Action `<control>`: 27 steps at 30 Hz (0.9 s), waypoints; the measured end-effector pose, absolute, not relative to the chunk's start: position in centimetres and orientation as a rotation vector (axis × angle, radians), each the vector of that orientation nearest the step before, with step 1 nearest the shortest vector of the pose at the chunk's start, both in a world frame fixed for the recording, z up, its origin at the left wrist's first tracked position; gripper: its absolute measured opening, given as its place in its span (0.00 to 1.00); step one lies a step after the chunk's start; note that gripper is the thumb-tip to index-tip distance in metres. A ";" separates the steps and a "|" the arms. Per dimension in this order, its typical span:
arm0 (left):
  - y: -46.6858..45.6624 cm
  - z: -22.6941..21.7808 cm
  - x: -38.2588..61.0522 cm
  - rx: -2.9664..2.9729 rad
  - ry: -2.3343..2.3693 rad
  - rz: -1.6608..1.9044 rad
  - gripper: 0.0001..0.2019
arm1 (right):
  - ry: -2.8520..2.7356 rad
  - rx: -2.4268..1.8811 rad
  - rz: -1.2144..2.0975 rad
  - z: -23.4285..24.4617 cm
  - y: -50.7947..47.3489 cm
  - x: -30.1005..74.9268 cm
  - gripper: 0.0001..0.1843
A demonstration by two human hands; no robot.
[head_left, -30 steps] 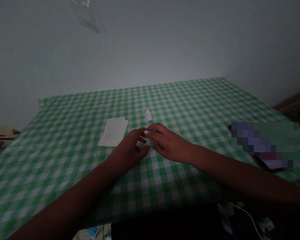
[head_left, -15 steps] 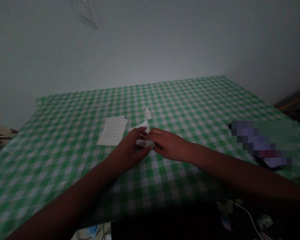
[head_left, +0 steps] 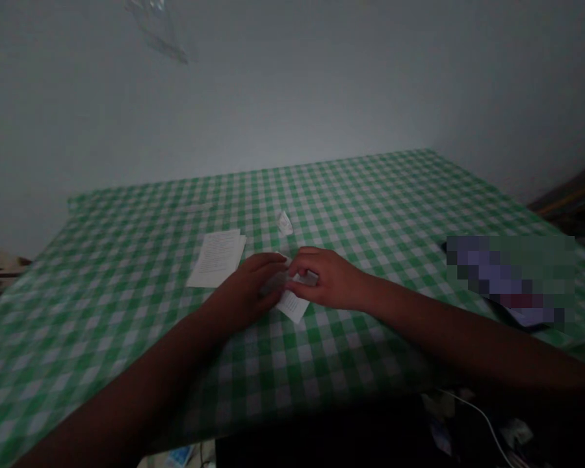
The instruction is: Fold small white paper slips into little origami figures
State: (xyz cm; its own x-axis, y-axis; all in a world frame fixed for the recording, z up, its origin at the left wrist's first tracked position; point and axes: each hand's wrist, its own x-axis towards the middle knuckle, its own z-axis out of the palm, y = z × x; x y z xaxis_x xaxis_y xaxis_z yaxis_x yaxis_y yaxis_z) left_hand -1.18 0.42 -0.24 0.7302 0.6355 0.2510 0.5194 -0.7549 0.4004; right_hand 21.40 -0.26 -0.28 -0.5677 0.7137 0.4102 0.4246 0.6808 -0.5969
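Right hand (head_left: 335, 279) pinched a printed sheet (head_left: 294, 307); left hand (head_left: 246, 286), closure impossible to tell, covered the opposite side, presumably steadying it against the gingham tablecloth (head_left: 370, 214).

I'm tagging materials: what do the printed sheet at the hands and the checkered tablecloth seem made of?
Printed sheet: apparently matte paper, from its straight edges and text lines. Checkered tablecloth: dull, without glare; fabric or vinyl, too dim to tell.
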 end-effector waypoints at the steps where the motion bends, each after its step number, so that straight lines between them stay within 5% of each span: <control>1: 0.5 -0.3 -1.2 2.643 0.883 0.501 0.17 | -2.229 -0.892 0.573 -0.3 -0.1 21.5 0.04; 15: 0.0 0.0 -1.4 2.773 0.992 0.187 0.24 | -1.932 -1.340 0.611 -0.5 0.7 22.2 0.19; 27: -0.6 0.3 -0.6 2.739 1.262 0.137 0.25 | -1.934 -1.282 0.699 -1.2 0.5 22.0 0.26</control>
